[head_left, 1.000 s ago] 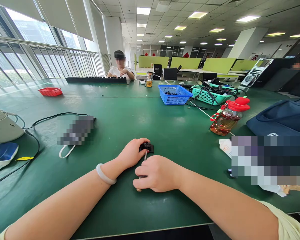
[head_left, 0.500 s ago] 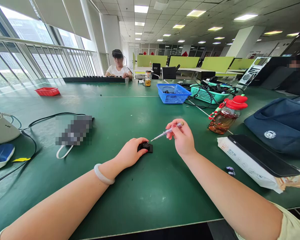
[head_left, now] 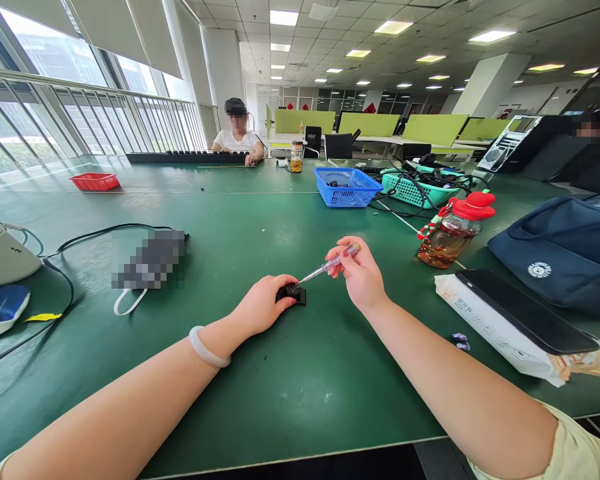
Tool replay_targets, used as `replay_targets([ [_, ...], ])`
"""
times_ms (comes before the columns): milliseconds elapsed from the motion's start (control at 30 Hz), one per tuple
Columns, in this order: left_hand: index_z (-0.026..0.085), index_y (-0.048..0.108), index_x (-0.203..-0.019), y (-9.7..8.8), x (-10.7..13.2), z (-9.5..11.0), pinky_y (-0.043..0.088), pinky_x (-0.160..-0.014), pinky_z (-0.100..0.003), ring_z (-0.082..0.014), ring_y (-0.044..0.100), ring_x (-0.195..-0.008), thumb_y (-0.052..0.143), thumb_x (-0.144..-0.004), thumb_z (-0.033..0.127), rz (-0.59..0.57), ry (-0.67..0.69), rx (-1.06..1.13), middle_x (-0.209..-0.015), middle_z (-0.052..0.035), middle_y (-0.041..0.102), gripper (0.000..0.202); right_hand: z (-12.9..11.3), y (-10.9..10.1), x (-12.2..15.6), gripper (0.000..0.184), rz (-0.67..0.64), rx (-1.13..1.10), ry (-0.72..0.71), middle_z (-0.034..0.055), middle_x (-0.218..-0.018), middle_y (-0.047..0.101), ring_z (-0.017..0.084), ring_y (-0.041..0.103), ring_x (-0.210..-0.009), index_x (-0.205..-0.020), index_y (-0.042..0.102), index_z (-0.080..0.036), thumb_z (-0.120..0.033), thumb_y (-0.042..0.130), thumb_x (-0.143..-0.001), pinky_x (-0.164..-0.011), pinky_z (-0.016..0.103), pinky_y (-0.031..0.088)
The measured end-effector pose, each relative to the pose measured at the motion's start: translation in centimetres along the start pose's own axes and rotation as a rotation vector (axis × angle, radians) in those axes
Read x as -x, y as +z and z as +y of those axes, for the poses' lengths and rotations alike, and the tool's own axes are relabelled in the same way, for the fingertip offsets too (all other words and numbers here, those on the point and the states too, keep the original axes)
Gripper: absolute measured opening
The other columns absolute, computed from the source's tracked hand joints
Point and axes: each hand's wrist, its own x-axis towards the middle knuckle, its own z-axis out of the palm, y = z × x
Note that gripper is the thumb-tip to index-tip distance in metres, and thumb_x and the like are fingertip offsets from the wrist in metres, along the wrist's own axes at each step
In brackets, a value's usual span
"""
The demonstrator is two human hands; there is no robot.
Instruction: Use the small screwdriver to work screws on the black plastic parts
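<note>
On the green table, my left hand point(head_left: 264, 305) grips a small black part point(head_left: 295, 294) between thumb and fingers. The fingers cover much of its left side, and its exact kind cannot be made out. My right hand point(head_left: 363, 277) pinches a screwdriver point(head_left: 325, 268) with a clear handle and a thin metal shaft. The shaft slants down to the left, and its tip is at the top right edge of the black part; whether it touches is too small to tell.
A blue basket point(head_left: 347, 193) and a green basket point(head_left: 410, 190) with cables stand farther back. To the right are a red-capped bottle point(head_left: 450, 237), a tissue pack point(head_left: 495, 333) topped by a phone point(head_left: 530, 310), and a navy bag point(head_left: 570, 247). A person point(head_left: 237, 137) sits across the table.
My right hand has moved slightly left and the screwdriver tip has come closer to the black part. My left hand stays put. The person across has lowered a hand to the table.
</note>
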Motion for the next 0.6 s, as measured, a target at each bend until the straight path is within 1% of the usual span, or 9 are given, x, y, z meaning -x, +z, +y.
replay_targets([
  [200, 0.027, 0.064, -0.118, -0.03, 0.03, 0.09, 0.052, -0.093, -0.04, -0.0261, 0.063, -0.102, 0.058, -0.086, 0.03, -0.005, -0.008, 0.006, -0.107, -0.0049, 0.069, 0.032, -0.11, -0.1, -0.05, 0.03, 0.011, 0.02, 0.004, -0.0026, -0.078, 0.065, 0.013, 0.058, -0.059, -0.098, 0.048, -0.026, -0.046, 0.064, -0.082, -0.058, 0.03, 0.046],
  [333, 0.027, 0.064, -0.118, -0.05, 0.05, 0.13, 0.052, -0.093, -0.039, -0.0257, 0.062, -0.103, 0.058, -0.087, 0.029, -0.005, -0.005, 0.011, -0.109, -0.0048, 0.069, 0.032, 0.04, -0.13, -0.1, 0.03, -0.009, 0.002, 0.03, -0.0025, -0.079, 0.066, 0.013, 0.058, -0.059, -0.099, 0.049, -0.025, -0.045, 0.064, -0.081, -0.058, 0.03, 0.046],
  [433, 0.028, 0.064, -0.117, -0.06, 0.09, 0.19, 0.052, -0.092, -0.039, -0.0255, 0.062, -0.102, 0.058, -0.087, 0.029, -0.002, -0.012, 0.01, -0.107, -0.0038, 0.069, 0.031, 0.28, -0.19, -0.26, 0.031, -0.006, -0.035, 0.088, -0.0031, -0.078, 0.066, 0.012, 0.057, -0.058, -0.098, 0.05, -0.025, -0.044, 0.066, -0.08, -0.057, 0.029, 0.046],
  [600, 0.028, 0.063, -0.118, -0.12, 0.1, 0.28, 0.051, -0.093, -0.039, -0.0254, 0.062, -0.103, 0.058, -0.087, 0.029, -0.01, -0.017, 0.017, -0.107, -0.0037, 0.069, 0.032, 0.51, -0.67, -0.91, 0.03, 0.075, -0.08, 0.255, -0.0031, -0.074, 0.067, 0.011, 0.056, -0.055, -0.09, 0.05, -0.023, -0.039, 0.071, -0.075, -0.055, 0.028, 0.045],
])
